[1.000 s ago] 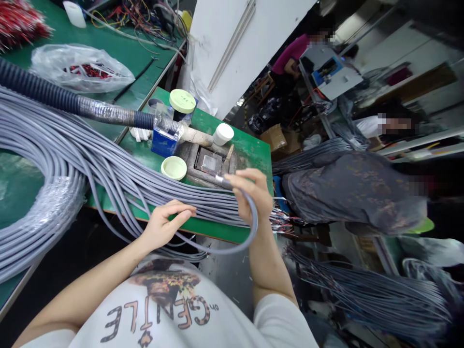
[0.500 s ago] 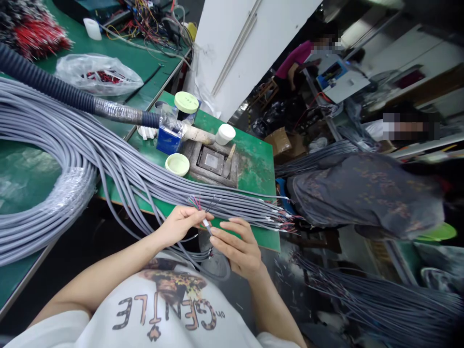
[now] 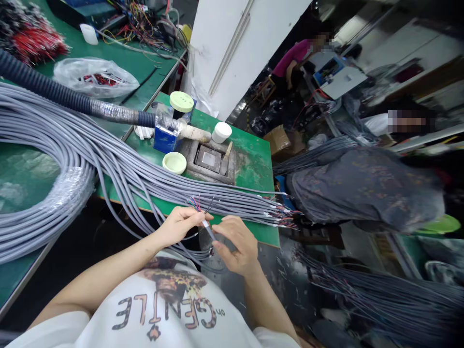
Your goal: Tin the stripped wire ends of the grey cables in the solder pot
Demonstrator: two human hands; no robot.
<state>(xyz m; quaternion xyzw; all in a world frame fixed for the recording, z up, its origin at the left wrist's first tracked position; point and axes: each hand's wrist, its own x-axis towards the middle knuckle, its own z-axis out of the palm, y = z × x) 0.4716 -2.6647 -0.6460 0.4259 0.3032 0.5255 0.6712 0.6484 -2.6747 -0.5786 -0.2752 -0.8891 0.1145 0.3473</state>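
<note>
Pale green lids (image 3: 174, 162): two counted.
White caps (image 3: 221, 132): one counted.
Blue boxes (image 3: 163, 139): one counted.
Plastic bags (image 3: 94, 77): one counted.
Hands (image 3: 180, 224): two counted.

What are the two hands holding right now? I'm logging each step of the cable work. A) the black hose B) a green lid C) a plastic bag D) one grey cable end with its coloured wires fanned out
D: the left hand and right hand pinch a single cable end, its thin coloured wires splayed above the fingers.
</note>
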